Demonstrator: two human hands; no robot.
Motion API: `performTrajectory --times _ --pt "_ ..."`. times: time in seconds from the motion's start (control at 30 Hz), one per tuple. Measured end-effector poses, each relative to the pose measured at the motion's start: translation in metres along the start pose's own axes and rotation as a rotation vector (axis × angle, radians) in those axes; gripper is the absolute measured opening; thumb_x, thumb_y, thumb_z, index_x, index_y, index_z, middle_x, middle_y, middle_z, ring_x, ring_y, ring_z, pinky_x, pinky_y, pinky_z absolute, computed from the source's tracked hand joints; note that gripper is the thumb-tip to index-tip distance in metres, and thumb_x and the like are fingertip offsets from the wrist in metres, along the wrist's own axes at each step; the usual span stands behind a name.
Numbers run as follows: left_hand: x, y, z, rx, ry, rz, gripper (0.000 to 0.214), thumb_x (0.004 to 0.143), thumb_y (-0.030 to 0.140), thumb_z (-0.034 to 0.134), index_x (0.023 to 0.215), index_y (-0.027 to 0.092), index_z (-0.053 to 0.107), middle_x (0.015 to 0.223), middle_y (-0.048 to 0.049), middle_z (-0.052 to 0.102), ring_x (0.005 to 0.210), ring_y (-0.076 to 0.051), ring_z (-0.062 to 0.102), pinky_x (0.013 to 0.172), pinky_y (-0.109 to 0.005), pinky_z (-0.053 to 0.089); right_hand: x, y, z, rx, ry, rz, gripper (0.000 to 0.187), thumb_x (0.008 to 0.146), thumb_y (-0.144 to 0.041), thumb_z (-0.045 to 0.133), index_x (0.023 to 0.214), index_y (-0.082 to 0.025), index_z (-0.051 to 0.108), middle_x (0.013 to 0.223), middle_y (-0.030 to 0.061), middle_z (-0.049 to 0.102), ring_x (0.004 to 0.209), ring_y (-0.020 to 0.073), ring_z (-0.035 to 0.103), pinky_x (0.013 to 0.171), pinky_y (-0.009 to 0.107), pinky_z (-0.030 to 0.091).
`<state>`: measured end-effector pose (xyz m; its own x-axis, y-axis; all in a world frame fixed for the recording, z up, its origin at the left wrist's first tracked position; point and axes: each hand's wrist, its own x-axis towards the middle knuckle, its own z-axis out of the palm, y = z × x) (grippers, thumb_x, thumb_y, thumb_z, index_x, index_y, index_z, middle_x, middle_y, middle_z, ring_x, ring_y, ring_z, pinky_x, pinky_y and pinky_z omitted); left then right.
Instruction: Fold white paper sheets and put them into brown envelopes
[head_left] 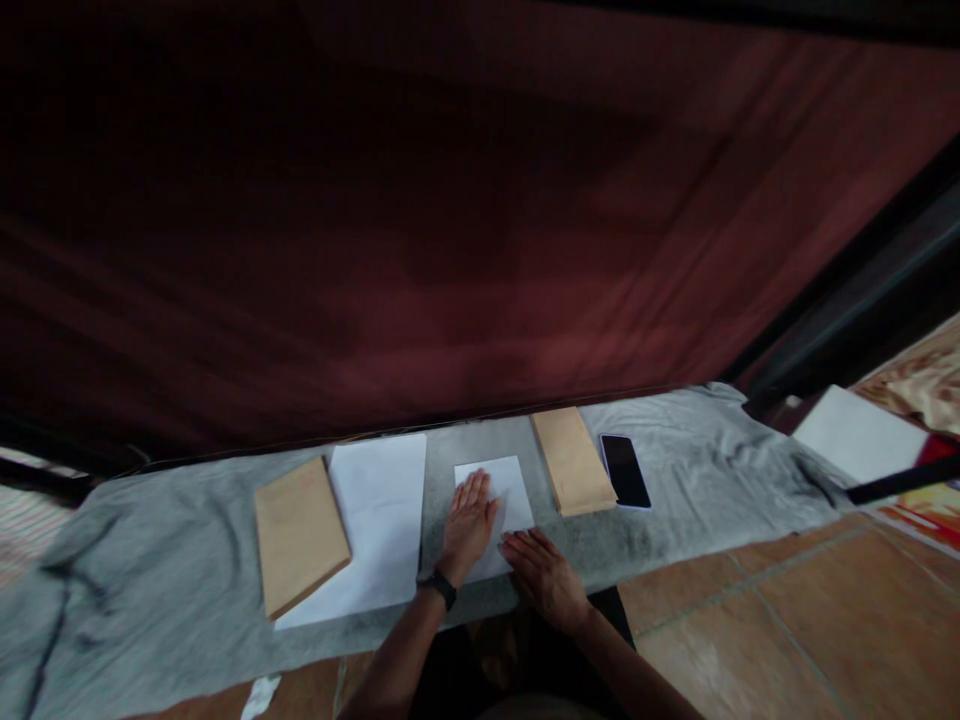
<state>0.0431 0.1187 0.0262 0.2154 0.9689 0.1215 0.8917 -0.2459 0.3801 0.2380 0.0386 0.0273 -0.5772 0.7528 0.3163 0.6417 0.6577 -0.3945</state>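
In the head view, the left hand (469, 520) is lying flat and open on a small white paper (511, 488), which is resting in the middle of the grey cloth (150, 580). The right hand (546, 578) is laying open fingers on the paper's five o'clock corner (gripping nothing). A brown envelope (574, 460) and a phone (625, 470) are lying at two o'clock. A large white sheet (382, 520) and a second envelope (300, 535) are lying at nine o'clock.

— Anything worn by the left hand (469, 520)?
— A black watch (439, 588), wide strap, snug at the wrist
— And by the right hand (544, 578)?
— Bare arm, as on the left; dark clothing (532, 665) shows between the two arms
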Motion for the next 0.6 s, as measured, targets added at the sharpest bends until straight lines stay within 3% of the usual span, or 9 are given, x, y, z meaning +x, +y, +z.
performTrajectory --times 0.1,0.17,0.27,0.33,0.4,0.47,0.53,0.6 --pt "-0.020 -0.018 -0.013 -0.267 0.107 -0.228 0.053 0.098 0.038 0.041 0.143 0.010 0.048 0.154 -0.0174 0.045 0.147 -0.027 0.034 0.121 -0.047 0.028 0.004 0.001 -0.005 0.057 0.034 0.047 0.049 0.099 -0.017 0.045 0.147 -0.026 0.045 0.141 0.0055 0.060 0.129 0.0202 0.056 0.112 0.043 0.044" --pt "-0.044 -0.022 -0.023 -0.548 0.217 -0.425 0.055 0.096 0.044 0.045 0.141 0.014 0.051 0.154 -0.0151 0.045 0.146 -0.029 0.036 0.121 -0.049 0.030 0.009 0.001 -0.010 0.074 0.092 0.109 0.051 0.100 -0.018 0.041 0.151 -0.026 0.041 0.140 0.0053 0.061 0.128 0.0195 0.057 0.108 0.041 0.048" --pt "-0.083 -0.008 -0.035 -1.087 0.291 -0.779 0.056 0.094 0.056 0.045 0.137 0.022 0.056 0.147 -0.0133 0.053 0.135 -0.031 0.051 0.106 -0.050 0.048 0.019 -0.006 -0.016 0.048 0.163 0.157 0.052 0.101 -0.017 0.039 0.152 -0.025 0.038 0.140 0.0063 0.061 0.125 0.0194 0.059 0.104 0.039 0.051" --pt "-0.101 0.011 -0.039 -1.361 0.233 -0.802 0.057 0.087 0.057 0.058 0.134 0.026 0.057 0.146 -0.0119 0.054 0.131 -0.032 0.055 0.098 -0.047 0.054 0.027 -0.018 -0.016 0.024 0.149 0.116 0.053 0.100 -0.013 0.038 0.151 -0.023 0.039 0.141 0.0081 0.059 0.124 0.0201 0.059 0.103 0.039 0.051" --pt "-0.108 0.032 -0.039 -1.441 0.209 -0.800 0.051 0.077 0.049 0.074 0.122 0.027 0.065 0.141 -0.0102 0.059 0.130 -0.031 0.056 0.096 -0.042 0.055 0.035 -0.036 -0.013 0.017 0.129 0.040 0.052 0.098 -0.010 0.040 0.149 -0.021 0.043 0.138 0.0104 0.062 0.121 0.0215 0.061 0.103 0.040 0.051" --pt "-0.105 0.046 -0.037 -1.439 0.288 -0.851 0.042 0.072 0.047 0.077 0.106 0.023 0.070 0.125 -0.0120 0.069 0.120 -0.030 0.064 0.095 -0.040 0.055 0.041 -0.055 -0.010 0.042 0.133 -0.031 0.049 0.097 -0.011 0.045 0.145 -0.020 0.048 0.129 0.0108 0.067 0.116 0.0220 0.064 0.104 0.041 0.050" --pt "-0.099 0.049 -0.037 -1.419 0.370 -0.898 0.039 0.073 0.048 0.075 0.101 0.021 0.069 0.112 -0.0124 0.073 0.110 -0.029 0.069 0.094 -0.040 0.055 0.043 -0.072 -0.010 0.094 0.123 -0.066 0.047 0.096 -0.016 0.051 0.143 -0.021 0.051 0.124 0.0091 0.070 0.116 0.0219 0.064 0.108 0.042 0.047" --pt "-0.092 0.042 -0.040 -1.372 0.376 -0.931 0.041 0.072 0.047 0.074 0.102 0.019 0.068 0.107 -0.0120 0.074 0.107 -0.028 0.069 0.095 -0.039 0.055 0.041 -0.081 -0.015 0.148 0.093 -0.060 0.048 0.096 -0.021 0.054 0.144 -0.023 0.049 0.127 0.0072 0.068 0.121 0.0214 0.061 0.113 0.044 0.042"
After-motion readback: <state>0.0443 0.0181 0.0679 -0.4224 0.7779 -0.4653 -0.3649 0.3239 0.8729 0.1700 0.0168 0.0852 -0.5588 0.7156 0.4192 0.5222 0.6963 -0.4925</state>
